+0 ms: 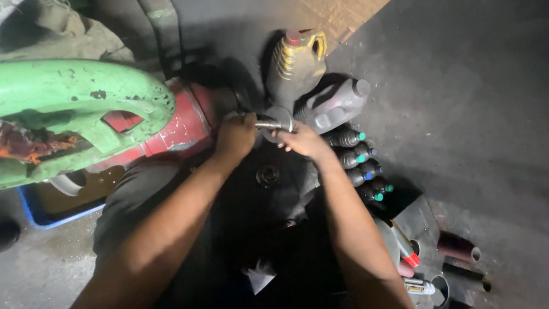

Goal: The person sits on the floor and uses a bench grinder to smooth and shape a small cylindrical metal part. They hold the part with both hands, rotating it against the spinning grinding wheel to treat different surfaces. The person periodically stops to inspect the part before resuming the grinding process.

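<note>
Grip: left hand [235, 137] closed around the near end of a short metal shaft [267, 123]; right hand [304, 141] curled with fingers on the round metal disc [280, 119] at the shaft's far end, thumb side hidden, so whether it clamps or merely steadies the disc cannot be told. Location: shaft and disc sit between the two hands, just off the dark end of a red machine body [183, 127], above a black mat [251, 200]. Head view, other items: green curved casting [74, 103], chipped paint, over the red body at left; blue tray [40, 214] below it; yellowish jug [294, 63] with red cap, lying beyond the hands; grey jug [334, 106] beside it, touching; row of small dark bottles [360, 166] with green and blue caps, right of the right forearm; maroon tube [457, 246] on the grey floor, lower right; red-tipped tool [407, 252] near the right elbow; cardboard [343, 14] at top.
</note>
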